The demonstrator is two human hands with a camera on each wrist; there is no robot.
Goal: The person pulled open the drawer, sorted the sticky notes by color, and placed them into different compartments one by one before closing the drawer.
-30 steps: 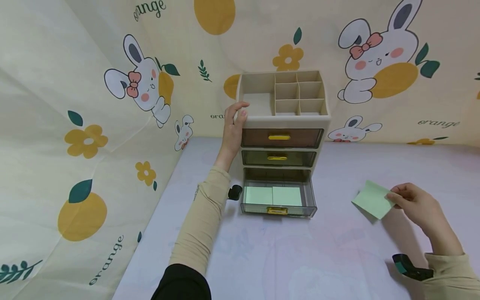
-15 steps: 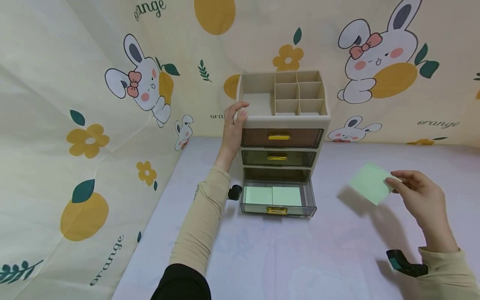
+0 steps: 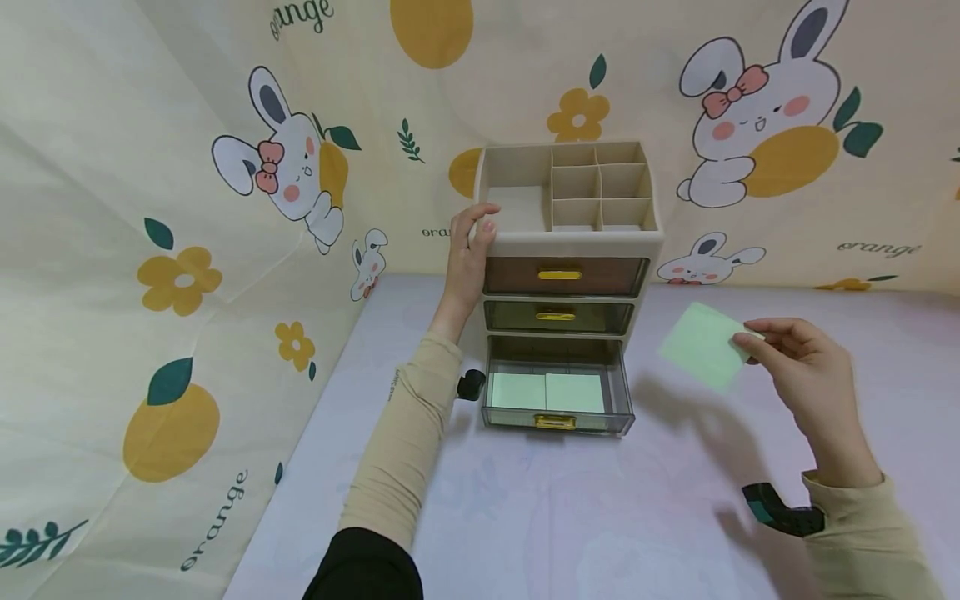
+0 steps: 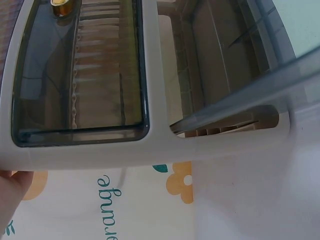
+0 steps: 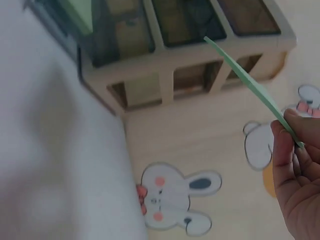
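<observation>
A white desktop drawer organizer (image 3: 573, 243) stands upright against the backdrop. My left hand (image 3: 467, 262) grips its upper left edge, fingers over the rim and thumb at the front corner. The bottom drawer (image 3: 628, 408) is pulled out; two pale green square stacks of paper (image 3: 517, 392) lie side by side in it. The two drawers above are closed. To the right, my right hand (image 3: 813, 379) pinches a light green square sticky note (image 3: 703, 346) by one corner, above the table. In the right wrist view the note (image 5: 250, 85) appears nearly edge-on.
The organizer's top has several open compartments (image 3: 576, 215). A pale table surface (image 3: 540, 517) spreads in front and to both sides. Behind and to the left hangs a cream backdrop (image 3: 420, 200) printed with rabbits and oranges.
My right hand has lifted the green note off the table area and moved it left and away from me, closer to the organizer. My left hand has stayed in place.
</observation>
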